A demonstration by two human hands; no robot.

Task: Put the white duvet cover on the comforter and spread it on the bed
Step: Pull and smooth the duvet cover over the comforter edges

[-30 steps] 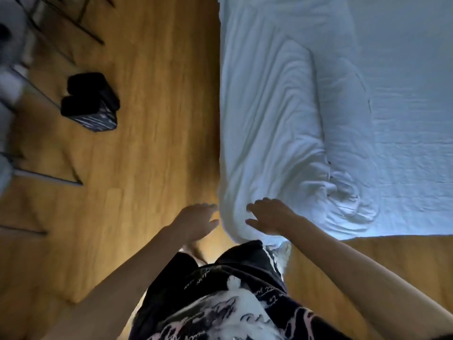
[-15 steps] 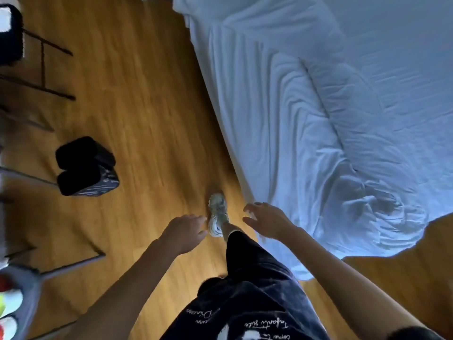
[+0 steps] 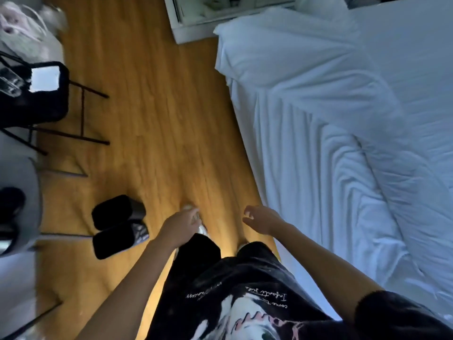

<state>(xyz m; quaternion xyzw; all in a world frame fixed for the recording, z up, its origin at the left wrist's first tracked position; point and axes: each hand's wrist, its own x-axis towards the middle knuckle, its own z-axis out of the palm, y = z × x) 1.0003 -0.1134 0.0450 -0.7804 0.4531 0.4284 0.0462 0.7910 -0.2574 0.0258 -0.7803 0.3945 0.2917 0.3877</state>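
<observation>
Two hands (image 3: pixel 182 224) (image 3: pixel 263 220), one white duvet (image 3: pixel 331 148), two black slippers (image 3: pixel 117 212) (image 3: pixel 119 240), one black chair (image 3: pixel 36 94).

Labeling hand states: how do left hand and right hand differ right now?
The left hand hangs over the wood floor above a shoe; the right hand is nearer the white bedding that hangs off the bed. The left hand's fingers look loosely curled; the right hand's are spread. Both hold nothing and touch no bedding.
</observation>
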